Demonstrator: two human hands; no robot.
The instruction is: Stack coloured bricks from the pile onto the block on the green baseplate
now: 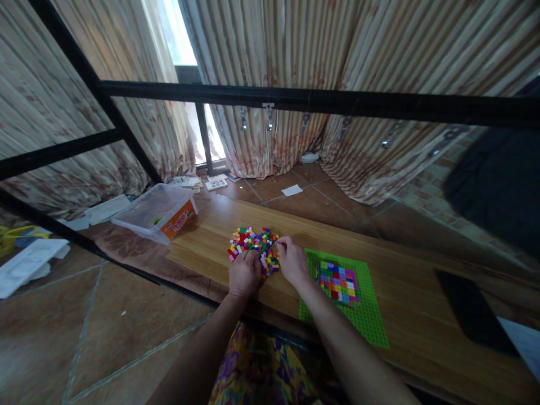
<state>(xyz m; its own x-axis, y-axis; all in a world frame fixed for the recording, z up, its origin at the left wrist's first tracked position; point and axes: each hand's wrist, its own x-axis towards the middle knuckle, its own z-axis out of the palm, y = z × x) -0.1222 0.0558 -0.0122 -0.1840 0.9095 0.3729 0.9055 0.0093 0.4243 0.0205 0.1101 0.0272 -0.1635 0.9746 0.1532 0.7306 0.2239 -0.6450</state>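
A pile of small coloured bricks (252, 241) lies on the wooden table (405, 281). My left hand (244, 274) rests at the pile's near edge with its fingers curled down into the bricks. My right hand (292, 260) sits at the pile's right edge, fingers bent and pinched over the bricks; what either hand holds is hidden. Just right of my right hand lies a green baseplate (367, 315) with a patch of mixed-colour bricks (338, 282) pressed onto it.
A clear plastic box (158, 212) with an orange label stands at the table's far left. A dark flat object (470, 312) lies on the right. A black metal frame (295, 100) crosses above. Curtains and papers on the tiled floor lie beyond.
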